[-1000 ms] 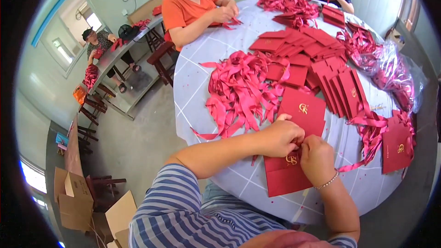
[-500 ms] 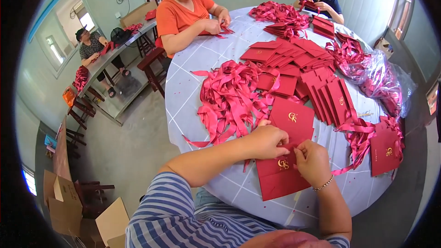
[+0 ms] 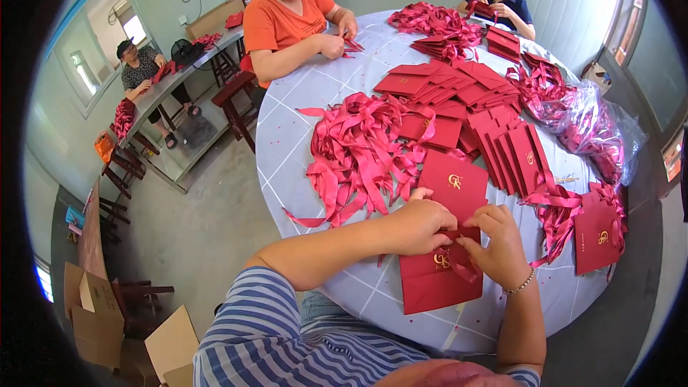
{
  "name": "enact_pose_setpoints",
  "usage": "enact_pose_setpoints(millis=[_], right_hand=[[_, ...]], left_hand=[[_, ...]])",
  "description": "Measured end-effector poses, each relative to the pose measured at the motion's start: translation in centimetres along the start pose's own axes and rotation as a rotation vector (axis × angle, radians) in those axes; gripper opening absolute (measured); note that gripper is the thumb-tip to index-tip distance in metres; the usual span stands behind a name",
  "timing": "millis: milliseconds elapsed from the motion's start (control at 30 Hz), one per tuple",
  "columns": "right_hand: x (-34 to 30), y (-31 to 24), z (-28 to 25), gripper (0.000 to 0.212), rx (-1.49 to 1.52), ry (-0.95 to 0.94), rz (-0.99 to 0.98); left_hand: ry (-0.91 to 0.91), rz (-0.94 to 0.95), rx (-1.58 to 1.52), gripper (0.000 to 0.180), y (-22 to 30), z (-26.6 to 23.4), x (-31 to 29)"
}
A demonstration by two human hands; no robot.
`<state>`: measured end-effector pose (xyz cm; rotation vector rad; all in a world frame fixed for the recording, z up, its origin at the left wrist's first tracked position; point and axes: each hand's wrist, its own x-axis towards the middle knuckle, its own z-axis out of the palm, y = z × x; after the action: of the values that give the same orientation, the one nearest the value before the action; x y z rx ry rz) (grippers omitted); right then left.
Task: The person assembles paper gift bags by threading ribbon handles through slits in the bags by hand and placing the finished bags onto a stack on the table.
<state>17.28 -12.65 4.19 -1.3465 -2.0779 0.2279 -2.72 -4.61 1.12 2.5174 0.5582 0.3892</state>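
Though partly hidden, ribbon pinched in both hands over a red paper bag.

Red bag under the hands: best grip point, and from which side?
Probably a thin pinch on the near edge of the red bag, coming from the wearer's side. That end looks flat and is uncovered, whereas the left hand and right hand crowd its far end.
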Motion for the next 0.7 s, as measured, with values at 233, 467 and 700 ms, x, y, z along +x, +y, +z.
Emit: enact_pose_setpoints(millis=[233, 467, 700], right_hand=[[-0.3, 0.5, -1.2, 0.022, 0.041, -0.113, -0.034], [-0.3, 0.6, -0.7, 0.018, 0.021, -0.126, -0.013], [-0.1, 0.8, -1.5, 0.02, 0.267, -0.153, 0.105]], left_hand=[[0.008, 0.093, 0.015, 0.019, 1.1, -0.3, -0.1], [0.044, 0.042, 0.075, 0.018, 1.1, 0.6, -0.4], [0.075, 0.177, 0.12, 0.01, 2.3, -0.4, -0.6]])
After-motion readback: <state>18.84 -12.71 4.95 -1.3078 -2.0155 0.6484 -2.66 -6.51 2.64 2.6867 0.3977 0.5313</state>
